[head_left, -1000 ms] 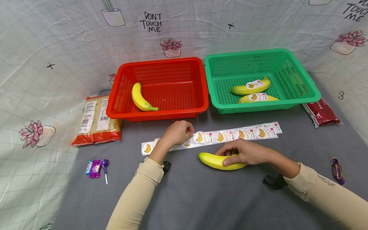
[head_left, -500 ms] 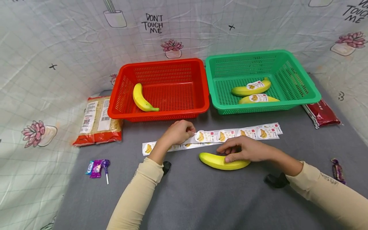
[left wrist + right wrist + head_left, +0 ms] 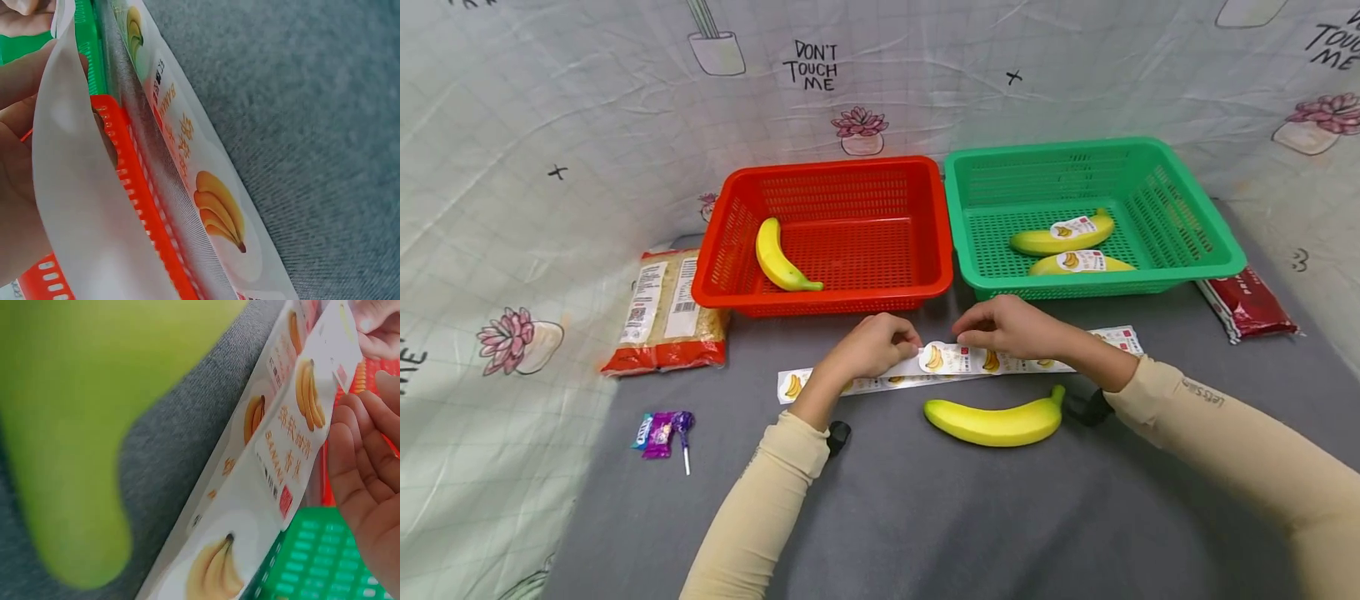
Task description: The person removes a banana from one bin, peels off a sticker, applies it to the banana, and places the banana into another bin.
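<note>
My left hand [image 3: 874,346] pinches a strip of banana stickers [image 3: 936,358] above the grey table; the left wrist view shows its blank white part curving past my fingers [image 3: 25,75]. At the strip's far side, my right hand [image 3: 1011,329] hovers with fingers relaxed beside the end sticker. In the right wrist view the right hand [image 3: 369,481] holds nothing, its palm facing the strip. Beneath lies another sticker strip [image 3: 793,385]. A yellow banana without a label [image 3: 992,423] lies on the table in front of the strips, its green stem close under my right wrist.
Behind stand a red basket [image 3: 823,304] with one banana [image 3: 778,260] and a green basket [image 3: 1112,282] with two labelled bananas [image 3: 1063,236]. A grain bag [image 3: 666,312] and sweets [image 3: 660,433] lie left, a dark red packet [image 3: 1247,304] right.
My right hand has let go of the banana and moved up and left to the strip beside my left hand. The banana stays on the table. My left hand still pinches the strip.
</note>
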`<state>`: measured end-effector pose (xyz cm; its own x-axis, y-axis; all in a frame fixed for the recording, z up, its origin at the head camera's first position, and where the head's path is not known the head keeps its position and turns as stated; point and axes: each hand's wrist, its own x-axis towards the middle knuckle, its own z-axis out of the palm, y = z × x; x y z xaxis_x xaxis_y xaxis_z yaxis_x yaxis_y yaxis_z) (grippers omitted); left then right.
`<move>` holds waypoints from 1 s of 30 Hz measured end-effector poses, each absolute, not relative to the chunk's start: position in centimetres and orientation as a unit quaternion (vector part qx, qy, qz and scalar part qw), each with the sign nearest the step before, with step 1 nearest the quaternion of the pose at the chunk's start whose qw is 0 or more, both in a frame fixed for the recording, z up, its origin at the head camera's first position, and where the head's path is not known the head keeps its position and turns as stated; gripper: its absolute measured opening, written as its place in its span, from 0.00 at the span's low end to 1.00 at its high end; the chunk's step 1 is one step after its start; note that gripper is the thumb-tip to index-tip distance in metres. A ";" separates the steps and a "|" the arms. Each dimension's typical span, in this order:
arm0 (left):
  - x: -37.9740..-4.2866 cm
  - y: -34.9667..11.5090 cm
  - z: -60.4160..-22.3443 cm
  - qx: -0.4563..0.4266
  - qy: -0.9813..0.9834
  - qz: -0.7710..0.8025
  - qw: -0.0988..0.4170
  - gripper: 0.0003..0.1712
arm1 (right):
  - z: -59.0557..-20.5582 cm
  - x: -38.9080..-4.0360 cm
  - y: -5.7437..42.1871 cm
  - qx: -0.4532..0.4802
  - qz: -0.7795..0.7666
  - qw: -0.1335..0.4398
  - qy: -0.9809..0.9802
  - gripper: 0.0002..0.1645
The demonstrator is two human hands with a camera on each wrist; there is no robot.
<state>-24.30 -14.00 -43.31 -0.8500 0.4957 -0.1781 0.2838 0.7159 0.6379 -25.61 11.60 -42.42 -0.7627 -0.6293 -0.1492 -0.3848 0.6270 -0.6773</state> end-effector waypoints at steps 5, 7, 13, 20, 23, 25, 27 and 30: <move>-24.2 -13.8 -43.2 0.215 0.906 0.321 0.169 0.06 | -42.5 -26.0 10.4 -0.302 -0.322 0.211 0.872 0.11; -24.1 -13.7 -43.2 0.214 0.904 0.327 0.172 0.07 | -42.5 -26.1 10.2 -0.303 -0.327 0.218 0.868 0.08; -24.0 -13.6 -43.2 0.208 0.903 0.335 0.173 0.06 | -42.4 -26.0 9.9 -0.299 -0.331 0.223 0.867 0.04; -24.0 -13.6 -43.5 0.210 0.901 0.339 0.171 0.06 | -42.4 -25.9 9.9 -0.300 -0.335 0.229 0.863 0.04; -24.1 -13.7 -43.6 0.210 0.902 0.338 0.168 0.05 | -42.4 -25.8 10.0 -0.296 -0.340 0.235 0.861 0.04; -24.1 -13.7 -43.7 0.208 0.903 0.337 0.167 0.05 | -42.4 -25.7 10.0 -0.295 -0.342 0.238 0.860 0.04; -24.2 -13.7 -43.8 0.206 0.904 0.336 0.166 0.05 | -42.5 -25.7 10.0 -0.295 -0.343 0.238 0.859 0.05; -24.2 -13.7 -43.9 0.205 0.905 0.334 0.165 0.04 | -42.5 -25.7 10.1 -0.295 -0.346 0.234 0.859 0.05</move>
<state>-24.19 -13.75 -43.93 -0.8612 0.4817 -0.1621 0.2613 0.6931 0.6718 -25.67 10.08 -42.52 -0.7161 -0.6694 -0.1978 -0.3460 0.5865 -0.7323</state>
